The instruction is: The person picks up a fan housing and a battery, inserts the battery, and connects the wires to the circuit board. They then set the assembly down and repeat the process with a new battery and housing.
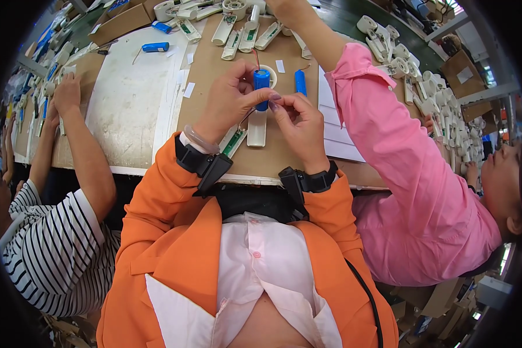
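Blue, smooth wrapping covered the cylindrical cell (262,83), which I found between my hands, above the desk (207,116). Its long axis pointed away from me, roughly in line with the pale, elongated housing (257,132) showing just below it. My left hand (229,100) was clamped on the cell, thumb against fingers. My right hand (303,124) met the cell's near end from the right, thumb and fingertips together; whether they pinched a wire, I could not tell. A thin red lead (256,56) rose beyond the far end. Left of the housing lay a narrow green circuit board (234,141). A second blue cylinder (300,82) rested to the right, on matte brown sheeting.
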Motion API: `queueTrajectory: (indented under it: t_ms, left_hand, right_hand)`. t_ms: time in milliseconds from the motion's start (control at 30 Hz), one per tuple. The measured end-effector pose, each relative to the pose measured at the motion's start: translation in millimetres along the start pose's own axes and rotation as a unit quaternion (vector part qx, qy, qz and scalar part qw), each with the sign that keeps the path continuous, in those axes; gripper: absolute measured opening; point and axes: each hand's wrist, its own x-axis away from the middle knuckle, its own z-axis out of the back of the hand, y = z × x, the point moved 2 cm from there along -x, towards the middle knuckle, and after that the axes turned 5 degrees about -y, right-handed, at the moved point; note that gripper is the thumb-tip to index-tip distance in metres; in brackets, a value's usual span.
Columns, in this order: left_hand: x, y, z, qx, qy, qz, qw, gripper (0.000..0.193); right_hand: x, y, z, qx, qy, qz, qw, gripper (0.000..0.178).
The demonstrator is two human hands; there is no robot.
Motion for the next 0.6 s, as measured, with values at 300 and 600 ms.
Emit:
queueTrajectory:
  t_ms: [300, 600]
  left_hand:
    - [-0.5, 0.3, -0.9, -0.015, -0.002, 0.003, 1.0, 0.035]
    - [-0.5, 4.2, -4.6, 0.109, 0.025, -0.005, 0.994, 0.036]
  right_hand:
    - [-0.1, -4.1, -1.9, 0.013, 0.014, -0.008, 1.0, 0.01]
    - [0.4, 1.3, 2.0, 0.007, 0.028, -0.028, 0.999, 0.006]
